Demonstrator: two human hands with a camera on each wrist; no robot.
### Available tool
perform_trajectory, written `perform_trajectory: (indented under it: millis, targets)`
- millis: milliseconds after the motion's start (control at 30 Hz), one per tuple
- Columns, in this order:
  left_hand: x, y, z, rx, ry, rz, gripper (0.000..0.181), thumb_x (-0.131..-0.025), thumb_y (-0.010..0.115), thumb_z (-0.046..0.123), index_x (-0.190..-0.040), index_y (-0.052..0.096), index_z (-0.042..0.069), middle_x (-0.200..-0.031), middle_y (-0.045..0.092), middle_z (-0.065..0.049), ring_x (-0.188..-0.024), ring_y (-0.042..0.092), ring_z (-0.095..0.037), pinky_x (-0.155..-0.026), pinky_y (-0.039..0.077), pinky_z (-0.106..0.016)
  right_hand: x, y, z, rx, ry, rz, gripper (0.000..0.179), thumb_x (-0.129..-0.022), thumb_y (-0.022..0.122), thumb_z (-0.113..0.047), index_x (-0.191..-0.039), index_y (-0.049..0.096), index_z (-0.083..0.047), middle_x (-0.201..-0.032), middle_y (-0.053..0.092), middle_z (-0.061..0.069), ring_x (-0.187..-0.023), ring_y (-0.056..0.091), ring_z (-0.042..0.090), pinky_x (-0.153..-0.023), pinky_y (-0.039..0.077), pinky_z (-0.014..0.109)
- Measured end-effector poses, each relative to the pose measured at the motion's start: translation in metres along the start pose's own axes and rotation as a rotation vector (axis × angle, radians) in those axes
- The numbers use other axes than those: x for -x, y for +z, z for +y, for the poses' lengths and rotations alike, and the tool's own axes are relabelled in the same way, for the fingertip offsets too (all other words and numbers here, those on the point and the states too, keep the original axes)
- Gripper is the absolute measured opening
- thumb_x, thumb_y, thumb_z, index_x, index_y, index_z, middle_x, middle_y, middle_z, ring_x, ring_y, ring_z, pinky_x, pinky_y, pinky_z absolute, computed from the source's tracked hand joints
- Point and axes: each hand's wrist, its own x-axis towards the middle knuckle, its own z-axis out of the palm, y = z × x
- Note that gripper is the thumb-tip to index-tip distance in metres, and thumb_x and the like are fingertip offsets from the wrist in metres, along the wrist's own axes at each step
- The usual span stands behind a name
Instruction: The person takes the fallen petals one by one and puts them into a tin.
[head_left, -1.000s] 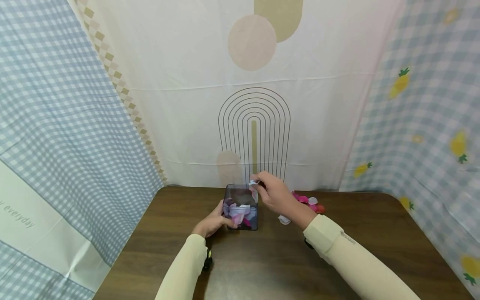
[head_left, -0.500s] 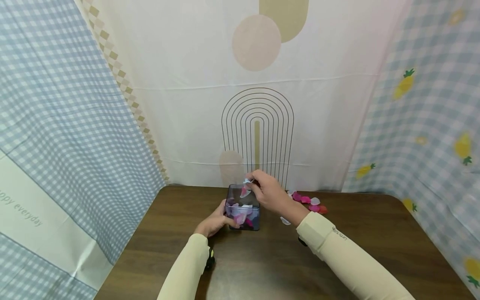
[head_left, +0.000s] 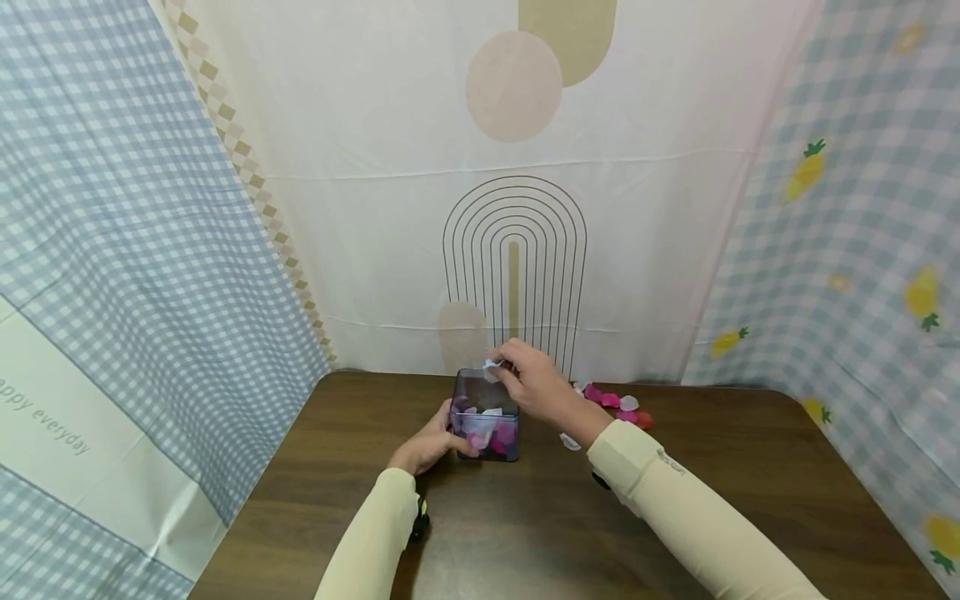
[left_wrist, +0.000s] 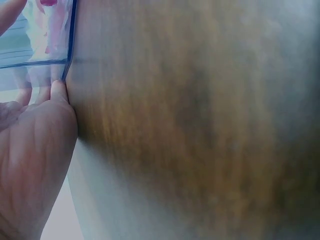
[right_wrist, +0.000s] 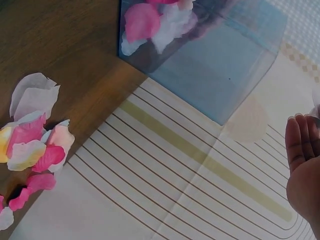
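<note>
A see-through, dark-tinted square box (head_left: 480, 386) stands on the table with pink and white flower petals (right_wrist: 142, 22) in its lower part. My left hand (head_left: 427, 443) holds it from the left side, thumb across the front wall and fingers behind, seen through the plastic in the left wrist view. Above the box's open top, my right hand (head_left: 536, 385) pinches a white petal (head_left: 491, 370) between thumb and fingertips. At the right edge of the right wrist view, that hand (right_wrist: 306, 175) shows only partly, and most of its petal is cut off.
Right of the box, a loose heap of pink, white and reddish petals (right_wrist: 30, 150) lies near the back of the wooden table (head_left: 712, 483). A single white petal (head_left: 570, 442) lies nearer, beside the right forearm. A patterned cloth (head_left: 375, 267) hangs directly behind the table.
My right hand has moved left over the box. A pink-and-white petal that hung below its fingers has dropped, and more pink shows inside. The left hand keeps its hold.
</note>
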Motion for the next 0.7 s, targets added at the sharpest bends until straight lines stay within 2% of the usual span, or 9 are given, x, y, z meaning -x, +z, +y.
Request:
perform_trajectory:
  millis: [133, 300, 433, 567, 700]
  targets:
    - [0.000, 0.001, 0.000, 0.004, 0.006, -0.010, 0.101, -0.070, 0.082, -0.008, -0.156, 0.032, 0.008, -0.165, 0.046, -0.019, -0.148, 0.049, -0.032, -0.127, 0.032, -0.048, -0.002, 0.005, 0.005, 0.007, 0.022, -0.018, 0.013, -0.104, 0.070, -0.015, -0.115, 0.074, -0.011, -0.108, 0.070, 0.003, -0.092, 0.066, 0.013, -0.080, 0.059, 0.029]
    - [0.000, 0.001, 0.000, -0.005, 0.000, -0.011, 0.099, -0.070, 0.083, -0.007, -0.155, 0.033, 0.009, -0.163, 0.048, -0.018, -0.141, 0.053, -0.028, -0.125, 0.035, -0.045, -0.005, 0.010, 0.010, 0.044, 0.058, -0.067, 0.011, -0.102, 0.071, -0.013, -0.112, 0.075, -0.010, -0.109, 0.067, 0.004, -0.095, 0.069, 0.017, -0.081, 0.060, 0.030]
    - [0.000, 0.001, 0.000, -0.013, -0.001, -0.005, 0.100, -0.070, 0.084, -0.006, -0.155, 0.033, 0.010, -0.160, 0.049, -0.018, -0.136, 0.055, -0.026, -0.122, 0.037, -0.042, -0.009, 0.013, 0.012, 0.084, 0.111, -0.152, 0.004, -0.102, 0.071, -0.014, -0.104, 0.073, -0.011, -0.104, 0.067, 0.001, -0.091, 0.064, 0.013, -0.077, 0.057, 0.028]
    - [0.000, 0.001, 0.001, 0.000, 0.000, -0.010, 0.100, -0.070, 0.083, -0.007, -0.155, 0.033, 0.010, -0.162, 0.047, -0.019, -0.140, 0.053, -0.028, -0.125, 0.034, -0.045, -0.013, 0.017, 0.013, 0.108, 0.144, -0.252, 0.005, -0.102, 0.071, -0.015, -0.100, 0.072, -0.011, -0.097, 0.069, 0.000, -0.081, 0.058, 0.011, -0.072, 0.053, 0.028]
    - [0.001, 0.000, 0.001, 0.001, -0.004, -0.011, 0.099, -0.071, 0.083, -0.006, -0.155, 0.033, 0.011, -0.165, 0.046, -0.017, -0.143, 0.051, -0.029, -0.127, 0.032, -0.048, -0.018, 0.021, 0.013, 0.135, 0.154, -0.344, 0.007, -0.102, 0.071, -0.016, -0.099, 0.073, -0.010, -0.095, 0.071, 0.002, -0.079, 0.059, 0.011, -0.072, 0.053, 0.030]
